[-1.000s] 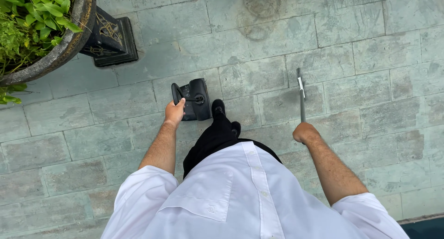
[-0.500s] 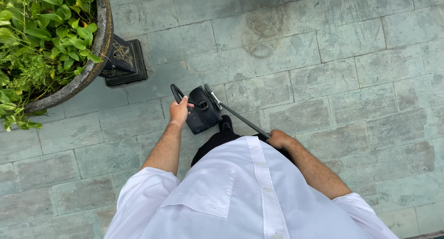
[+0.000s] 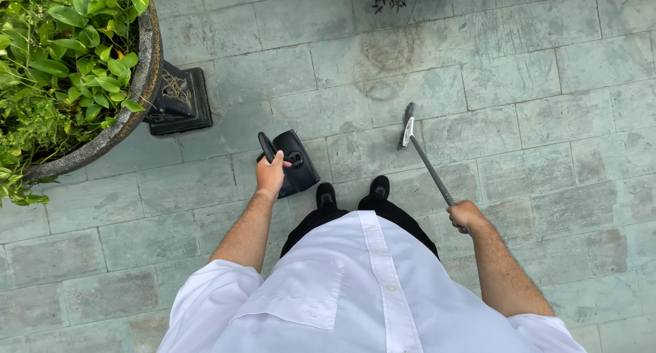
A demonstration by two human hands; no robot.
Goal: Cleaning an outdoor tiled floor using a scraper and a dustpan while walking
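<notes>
Both fists clamped: left hand [image 3: 270,175] w/ black plastic dustpan [image 3: 295,163], right hand [image 3: 465,215] w/ thin metal-handled broom [image 3: 425,158].

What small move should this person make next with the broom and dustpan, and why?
Probably lower the black dustpan to the paving. The left hand holds it by its handle above the stones, while the right hand already has the broom with its head resting on the ground.

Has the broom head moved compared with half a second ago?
Yes. The broom head swung away from the dustpan to the person's right, onto open paving.
</notes>
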